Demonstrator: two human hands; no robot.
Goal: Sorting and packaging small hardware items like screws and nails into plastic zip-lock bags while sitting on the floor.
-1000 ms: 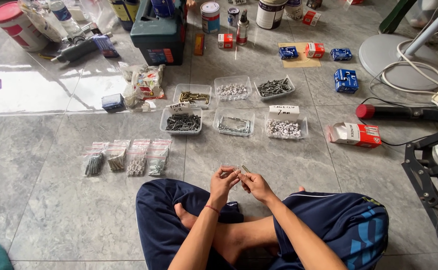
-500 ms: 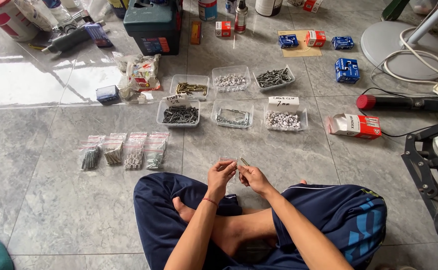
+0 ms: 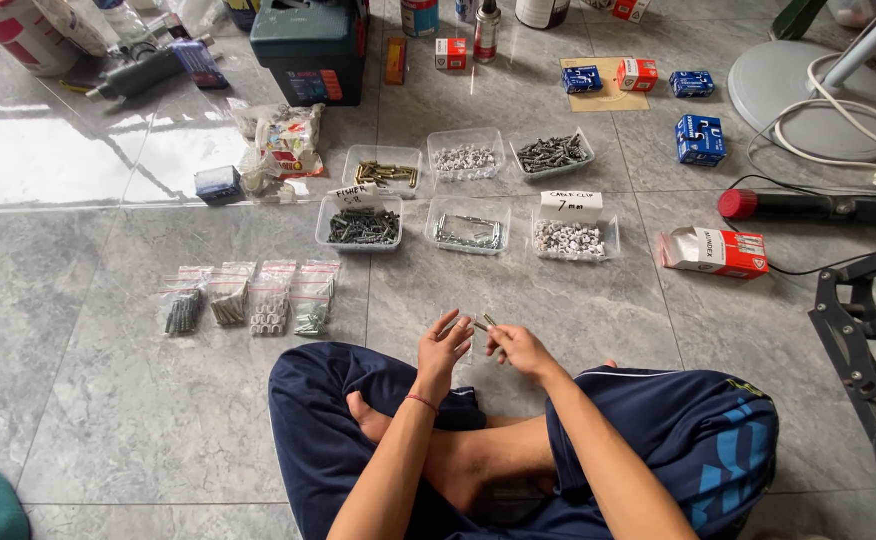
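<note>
Both hands meet above the crossed legs of a person sitting on the grey tiled floor. Right hand is closed, its fingertips pinching a small bunch of short metal screws at the near end. Left hand is half open, fingers spread and curled beside the screws; whether it touches them I cannot tell. A thin red string bracelet circles the left wrist. Farther out on the floor stand six clear plastic trays of small hardware in two rows of three. Left of the hands lie four small clear bags of fasteners in a row. On the right, near the trays, lies a red and white cardboard box.
</note>
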